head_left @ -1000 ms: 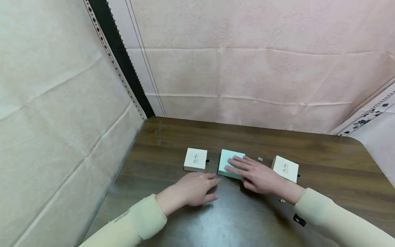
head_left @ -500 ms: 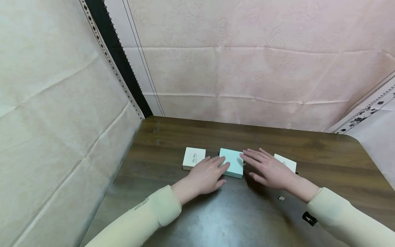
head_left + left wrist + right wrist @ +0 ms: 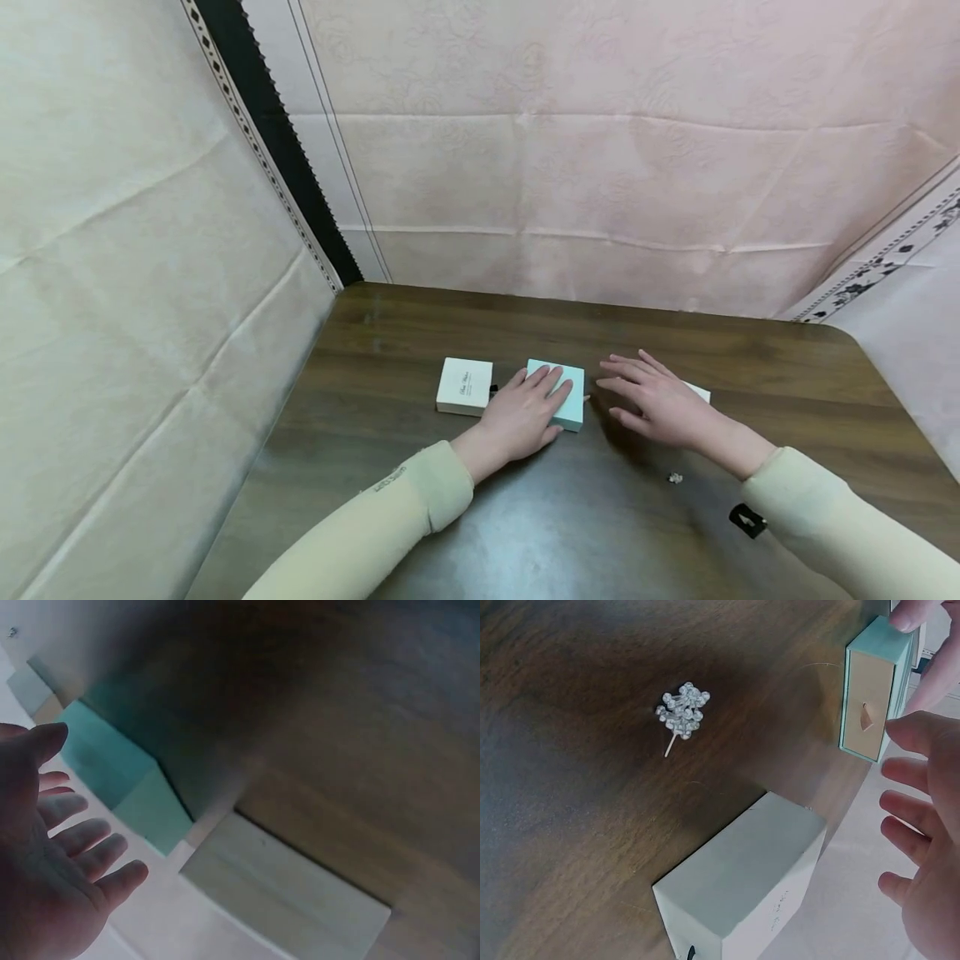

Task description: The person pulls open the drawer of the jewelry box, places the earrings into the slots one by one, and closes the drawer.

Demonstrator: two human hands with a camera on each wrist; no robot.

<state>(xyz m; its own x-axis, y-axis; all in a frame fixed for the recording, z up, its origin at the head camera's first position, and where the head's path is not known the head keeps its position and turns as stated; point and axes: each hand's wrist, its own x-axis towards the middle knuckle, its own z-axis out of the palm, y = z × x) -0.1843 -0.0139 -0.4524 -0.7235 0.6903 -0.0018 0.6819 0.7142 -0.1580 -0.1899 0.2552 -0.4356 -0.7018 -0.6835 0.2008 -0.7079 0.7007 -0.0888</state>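
Note:
My left hand [image 3: 520,414] lies over a teal drawer box [image 3: 572,410], its extended fingers across the lid. In the right wrist view the box's tan drawer front [image 3: 868,694] faces out, flush in the sleeve, with a small pull tab. My right hand [image 3: 660,406] is just right of that box, fingers spread and nothing in them. It partly hides a white box [image 3: 742,862] with small lettering and a dark tab. Nearer the person lies a sparkling crystal cluster earring [image 3: 682,712] with a thin post.
Left of the teal box sits another white lettered box [image 3: 464,387] with a dark tab. A black tag [image 3: 747,521] is beside the right sleeve. The wooden table [image 3: 420,321] ends at fabric-covered walls [image 3: 600,183] at the back and left.
My left hand has moved right and forward onto the teal box. My right hand has come off its lid and shifted right, covering more of the right white box.

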